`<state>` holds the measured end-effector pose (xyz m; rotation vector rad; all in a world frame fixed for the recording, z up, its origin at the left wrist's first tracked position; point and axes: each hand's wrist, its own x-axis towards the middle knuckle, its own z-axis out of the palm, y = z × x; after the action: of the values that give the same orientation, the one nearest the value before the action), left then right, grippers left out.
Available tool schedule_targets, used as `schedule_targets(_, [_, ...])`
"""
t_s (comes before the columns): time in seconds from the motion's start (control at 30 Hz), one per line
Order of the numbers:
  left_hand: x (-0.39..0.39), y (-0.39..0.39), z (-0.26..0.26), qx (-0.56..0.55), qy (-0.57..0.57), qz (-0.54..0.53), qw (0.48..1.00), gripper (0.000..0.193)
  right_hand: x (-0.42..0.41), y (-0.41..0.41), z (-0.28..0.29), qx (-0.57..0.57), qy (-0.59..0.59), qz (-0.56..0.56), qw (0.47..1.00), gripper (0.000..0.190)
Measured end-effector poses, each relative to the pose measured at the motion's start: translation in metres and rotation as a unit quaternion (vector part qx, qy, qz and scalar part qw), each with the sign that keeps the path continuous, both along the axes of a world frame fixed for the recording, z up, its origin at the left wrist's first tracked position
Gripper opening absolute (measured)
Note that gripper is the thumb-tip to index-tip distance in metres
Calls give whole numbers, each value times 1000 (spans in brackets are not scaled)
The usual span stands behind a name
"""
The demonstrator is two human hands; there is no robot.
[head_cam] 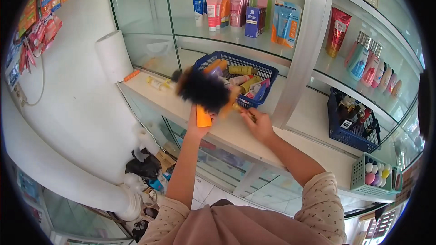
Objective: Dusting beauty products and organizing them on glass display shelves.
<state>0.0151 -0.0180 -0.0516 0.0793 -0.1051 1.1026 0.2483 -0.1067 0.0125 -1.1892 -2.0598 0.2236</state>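
Observation:
My right hand [259, 124] is closed on the gold handle of a fluffy black-and-orange duster [204, 90], blurred by motion. The duster's head hangs over my left hand [197, 122], which holds an orange item [203, 117], perhaps a tube or box; its upper part is hidden behind the duster. Just beyond both hands a blue plastic basket [267, 100] stands on the white counter, with several tubes and bottles lying in it. Yellow-capped tubes [156, 83] lie left of the duster, near the glass panel.
Glass shelves above carry cosmetic tubes [212, 15], boxes [252, 22] and several bottles [359, 59]. A second blue basket [340, 132] and a green basket [357, 177] stand at the right. A white paper roll [114, 56] is by the wall. An aluminium post [306, 51] divides the cabinet.

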Motion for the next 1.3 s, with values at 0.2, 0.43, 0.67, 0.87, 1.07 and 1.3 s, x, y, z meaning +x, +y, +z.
schedule_targets(0.2, [13,-27,35,77,253,39,964,41,9,6,-5,-24,55,-177,982,37])
schedule_targets(0.43, [7,-24,34,51,235,20,970,43,4,0,2,-29,114,-156,981,38])
schedule_targets(0.67, [8,-25,34,46,232,24,971,44,6,2,-1,-27,71,-169,983,37])
schedule_targets(0.87, [8,-26,36,28,195,23,980,41,9,3,-1,-50,36,-185,981,37])
schedule_targets(1.07, [-9,-18,10,85,3,10,996,42,3,-1,0,-26,65,-109,992,31])
schedule_targets(1.3, [6,-15,32,121,31,116,985,60,8,-2,3,9,20,60,998,30])
